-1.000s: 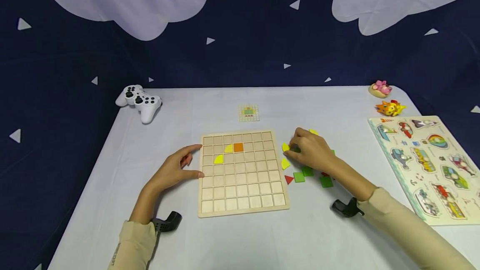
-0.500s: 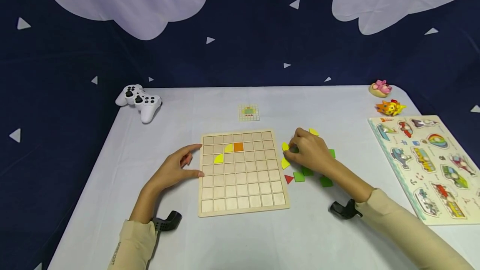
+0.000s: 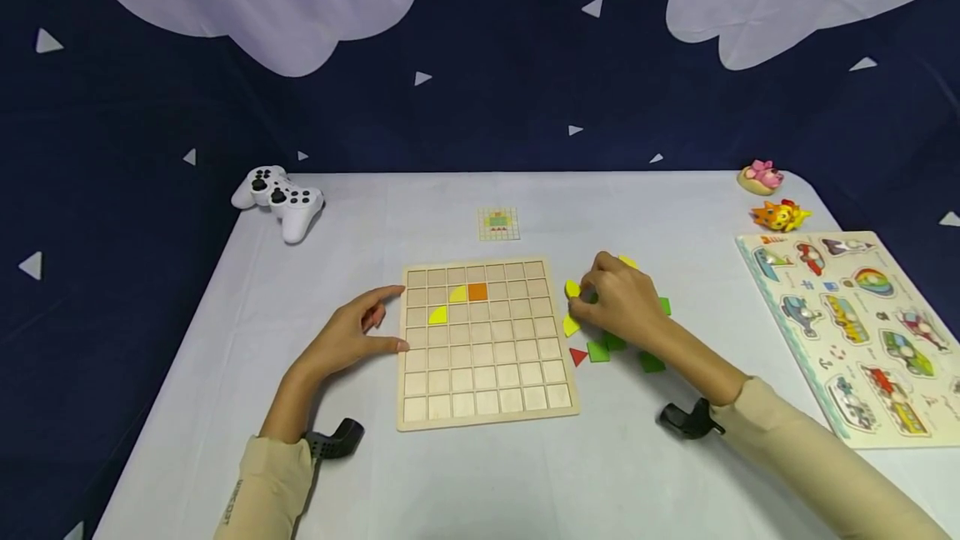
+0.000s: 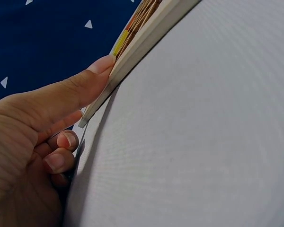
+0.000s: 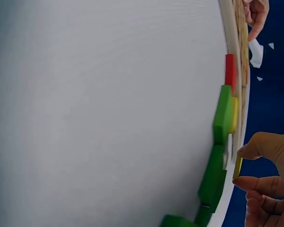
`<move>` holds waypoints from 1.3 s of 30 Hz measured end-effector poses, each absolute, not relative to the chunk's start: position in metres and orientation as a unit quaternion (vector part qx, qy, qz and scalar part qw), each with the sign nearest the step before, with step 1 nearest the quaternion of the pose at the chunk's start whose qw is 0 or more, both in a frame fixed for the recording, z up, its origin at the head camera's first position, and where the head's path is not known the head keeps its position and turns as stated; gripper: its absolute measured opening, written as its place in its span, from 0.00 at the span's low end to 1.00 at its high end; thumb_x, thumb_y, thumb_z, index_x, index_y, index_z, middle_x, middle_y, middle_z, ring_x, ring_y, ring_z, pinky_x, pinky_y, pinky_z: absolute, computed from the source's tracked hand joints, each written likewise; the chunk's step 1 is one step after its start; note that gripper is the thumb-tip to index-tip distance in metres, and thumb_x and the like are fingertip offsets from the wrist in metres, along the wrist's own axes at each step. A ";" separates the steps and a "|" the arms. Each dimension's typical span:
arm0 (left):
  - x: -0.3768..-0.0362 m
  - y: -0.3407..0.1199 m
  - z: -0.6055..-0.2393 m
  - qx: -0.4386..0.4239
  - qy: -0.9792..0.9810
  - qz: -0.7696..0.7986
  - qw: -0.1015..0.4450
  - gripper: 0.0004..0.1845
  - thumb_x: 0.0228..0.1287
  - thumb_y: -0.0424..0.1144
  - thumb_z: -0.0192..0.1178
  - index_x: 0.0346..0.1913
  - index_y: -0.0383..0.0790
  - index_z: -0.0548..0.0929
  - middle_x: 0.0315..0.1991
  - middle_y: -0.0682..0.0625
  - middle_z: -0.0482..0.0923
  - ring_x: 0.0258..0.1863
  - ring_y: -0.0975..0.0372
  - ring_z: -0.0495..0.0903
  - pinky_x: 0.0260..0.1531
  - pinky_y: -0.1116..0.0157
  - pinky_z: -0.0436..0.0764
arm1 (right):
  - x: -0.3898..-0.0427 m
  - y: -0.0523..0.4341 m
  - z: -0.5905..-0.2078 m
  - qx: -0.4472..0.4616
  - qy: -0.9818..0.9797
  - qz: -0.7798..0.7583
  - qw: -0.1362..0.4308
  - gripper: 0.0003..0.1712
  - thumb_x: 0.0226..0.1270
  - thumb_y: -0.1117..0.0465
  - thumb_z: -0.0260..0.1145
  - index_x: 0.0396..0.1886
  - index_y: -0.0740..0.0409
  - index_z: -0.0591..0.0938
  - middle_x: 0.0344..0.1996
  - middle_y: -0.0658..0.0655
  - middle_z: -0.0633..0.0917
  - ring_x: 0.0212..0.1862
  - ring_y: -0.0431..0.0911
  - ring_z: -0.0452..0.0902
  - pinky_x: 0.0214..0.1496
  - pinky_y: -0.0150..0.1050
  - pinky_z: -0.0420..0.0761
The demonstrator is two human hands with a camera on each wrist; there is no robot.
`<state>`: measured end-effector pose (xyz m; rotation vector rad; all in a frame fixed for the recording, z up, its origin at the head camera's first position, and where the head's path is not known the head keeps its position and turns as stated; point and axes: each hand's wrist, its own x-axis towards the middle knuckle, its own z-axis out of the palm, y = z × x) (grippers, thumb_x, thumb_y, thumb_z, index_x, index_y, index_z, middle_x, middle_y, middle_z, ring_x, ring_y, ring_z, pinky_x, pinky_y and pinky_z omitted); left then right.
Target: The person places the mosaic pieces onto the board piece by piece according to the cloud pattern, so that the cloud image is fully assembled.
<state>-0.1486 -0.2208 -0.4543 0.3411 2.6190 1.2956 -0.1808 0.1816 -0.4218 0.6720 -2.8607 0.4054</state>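
Note:
A wooden grid board [image 3: 487, 373] lies on the table, with two yellow quarter-circle pieces [image 3: 438, 317] and an orange square [image 3: 477, 293] set in its upper rows. My left hand [image 3: 358, 332] rests against the board's left edge [image 4: 132, 52], thumb and forefinger touching it. To the right of the board my right hand [image 3: 618, 298] pinches a yellow piece [image 3: 573, 290] between thumb and fingertip; the same yellow piece [image 5: 237, 166] shows edge-on in the right wrist view. Loose green squares [image 3: 598, 352], a red triangle [image 3: 577, 357] and another yellow piece [image 3: 571, 326] lie around that hand.
A small pattern card [image 3: 498, 224] lies behind the board. A white game controller [image 3: 281, 198] sits at the back left. Two small toy figures [image 3: 772, 197] and a vehicle peg puzzle [image 3: 855, 327] occupy the right side. The table edge runs along the dark star-patterned backdrop.
My right hand has shifted slightly up and closed its fingertips on the yellow piece. My left hand and the board have stayed put.

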 end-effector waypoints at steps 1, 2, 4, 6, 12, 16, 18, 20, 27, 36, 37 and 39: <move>-0.149 -0.221 -0.454 0.116 0.886 0.439 0.100 0.45 0.47 0.42 0.79 0.69 0.37 0.71 0.31 0.50 0.64 0.30 0.61 0.63 0.36 0.65 0.64 | -0.180 0.181 -0.421 0.226 -0.960 0.137 0.091 0.14 0.50 0.55 0.76 0.27 0.63 0.88 0.32 0.56 0.80 0.26 0.45 0.72 0.24 0.39 0.76; -0.149 -0.221 -0.453 0.116 0.886 0.439 0.100 0.44 0.46 0.42 0.79 0.69 0.37 0.71 0.31 0.50 0.64 0.30 0.61 0.63 0.36 0.65 0.63 | -0.180 0.180 -0.419 0.226 -0.960 0.139 0.092 0.14 0.51 0.55 0.76 0.27 0.63 0.88 0.32 0.56 0.80 0.27 0.46 0.73 0.25 0.40 0.77; -0.149 -0.221 -0.453 0.117 0.885 0.439 0.101 0.44 0.46 0.41 0.79 0.69 0.37 0.71 0.31 0.50 0.65 0.30 0.61 0.63 0.35 0.65 0.63 | -0.179 0.178 -0.417 0.229 -0.959 0.142 0.093 0.15 0.51 0.55 0.75 0.29 0.64 0.89 0.32 0.56 0.80 0.28 0.46 0.74 0.25 0.40 0.77; -0.149 -0.221 -0.453 0.118 0.885 0.439 0.101 0.44 0.46 0.41 0.79 0.69 0.37 0.71 0.31 0.50 0.65 0.30 0.62 0.63 0.35 0.66 0.63 | -0.178 0.174 -0.415 0.234 -0.956 0.149 0.090 0.15 0.51 0.55 0.76 0.30 0.64 0.89 0.32 0.56 0.80 0.28 0.46 0.74 0.26 0.40 0.78; -0.149 -0.221 -0.454 0.119 0.883 0.443 0.101 0.45 0.46 0.42 0.79 0.69 0.37 0.71 0.32 0.49 0.65 0.30 0.62 0.62 0.35 0.66 0.63 | -0.171 0.157 -0.412 0.266 -0.946 0.159 0.090 0.16 0.49 0.55 0.77 0.31 0.65 0.89 0.30 0.55 0.78 0.28 0.43 0.72 0.26 0.36 0.75; -0.149 -0.221 -0.454 0.121 0.883 0.442 0.100 0.45 0.46 0.41 0.79 0.69 0.37 0.71 0.32 0.50 0.65 0.30 0.62 0.63 0.35 0.66 0.63 | -0.167 0.143 -0.411 0.291 -0.939 0.158 0.097 0.15 0.50 0.56 0.77 0.29 0.64 0.89 0.29 0.54 0.77 0.27 0.42 0.70 0.26 0.35 0.75; -0.149 -0.221 -0.454 0.122 0.883 0.442 0.100 0.45 0.46 0.41 0.79 0.69 0.36 0.71 0.31 0.50 0.65 0.30 0.62 0.63 0.35 0.66 0.64 | -0.166 0.136 -0.412 0.300 -0.936 0.156 0.098 0.14 0.51 0.55 0.76 0.29 0.63 0.89 0.29 0.53 0.77 0.27 0.42 0.70 0.27 0.35 0.76; -0.148 -0.221 -0.454 0.122 0.883 0.442 0.100 0.45 0.46 0.42 0.79 0.69 0.37 0.71 0.31 0.50 0.65 0.30 0.62 0.63 0.35 0.66 0.64 | -0.164 0.128 -0.412 0.308 -0.933 0.157 0.097 0.13 0.52 0.56 0.75 0.28 0.62 0.88 0.29 0.53 0.76 0.27 0.42 0.70 0.27 0.36 0.76; -0.148 -0.222 -0.454 0.124 0.882 0.445 0.099 0.45 0.47 0.42 0.79 0.69 0.37 0.71 0.32 0.50 0.65 0.30 0.62 0.63 0.35 0.66 0.64 | -0.159 0.098 -0.411 0.348 -0.916 0.170 0.108 0.11 0.51 0.57 0.75 0.25 0.61 0.87 0.27 0.51 0.75 0.26 0.41 0.70 0.26 0.33 0.74; -0.148 -0.223 -0.455 0.127 0.879 0.449 0.098 0.45 0.46 0.41 0.80 0.69 0.36 0.71 0.31 0.49 0.65 0.29 0.63 0.62 0.34 0.66 0.64 | -0.151 0.066 -0.414 0.393 -0.900 0.159 0.100 0.08 0.51 0.57 0.74 0.23 0.56 0.85 0.29 0.50 0.75 0.30 0.41 0.73 0.30 0.32 0.76; -0.148 -0.223 -0.455 0.126 0.879 0.449 0.098 0.45 0.46 0.41 0.80 0.69 0.36 0.71 0.31 0.50 0.65 0.29 0.62 0.62 0.34 0.66 0.64 | -0.150 0.063 -0.414 0.398 -0.898 0.160 0.097 0.07 0.51 0.57 0.73 0.22 0.56 0.85 0.29 0.50 0.76 0.31 0.41 0.73 0.31 0.32 0.76; -0.148 -0.223 -0.455 0.125 0.879 0.449 0.099 0.45 0.46 0.41 0.80 0.69 0.36 0.71 0.31 0.50 0.65 0.29 0.62 0.63 0.34 0.66 0.64 | -0.149 0.058 -0.415 0.405 -0.895 0.159 0.094 0.07 0.50 0.58 0.72 0.20 0.54 0.84 0.29 0.50 0.76 0.32 0.42 0.73 0.31 0.32 0.76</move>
